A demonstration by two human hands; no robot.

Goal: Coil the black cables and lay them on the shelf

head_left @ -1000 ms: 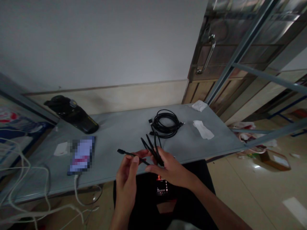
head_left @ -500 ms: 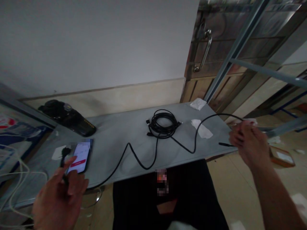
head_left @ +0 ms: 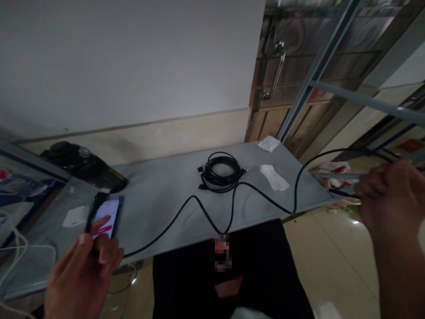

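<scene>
My left hand [head_left: 83, 274] is closed round one end of a loose black cable [head_left: 192, 197]. A dark plug [head_left: 97, 203] with a pale tip sticks up from the fingers, in front of a lit phone [head_left: 114, 213] on the table. The cable runs in bends along the table's front part to my right hand [head_left: 392, 199], which is closed on it past the table's right end. A short black cable end [head_left: 343, 193] pokes out leftward from that hand. Between the hands lies a coiled black cable [head_left: 221, 184] with plugs at its sides.
A black bottle-like case [head_left: 96, 168] lies at the back left of the grey table [head_left: 159, 186]. White papers [head_left: 274, 177] lie right of the coil. A metal post [head_left: 303, 97] stands at the right. White cords [head_left: 25, 248] hang at the left.
My right hand has moved farther right, drawing the cable out with it and shifting its bends rightward. The plug in my left hand has come upright beside the phone. The view has shifted slightly.
</scene>
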